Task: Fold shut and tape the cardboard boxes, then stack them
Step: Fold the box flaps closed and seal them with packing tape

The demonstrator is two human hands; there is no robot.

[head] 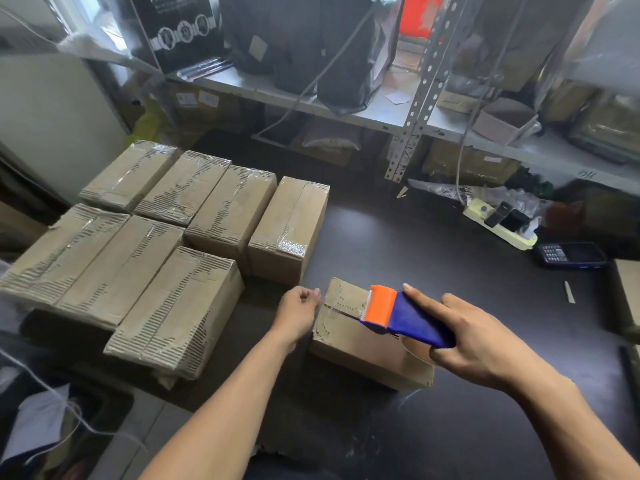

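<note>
We look down from the head, close over the counter point(433, 244), facing the shelf point(311, 102).

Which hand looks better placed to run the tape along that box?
The right hand: it already holds the tape dispenser on top of the box. The left hand only steadies the box's far end.
</note>
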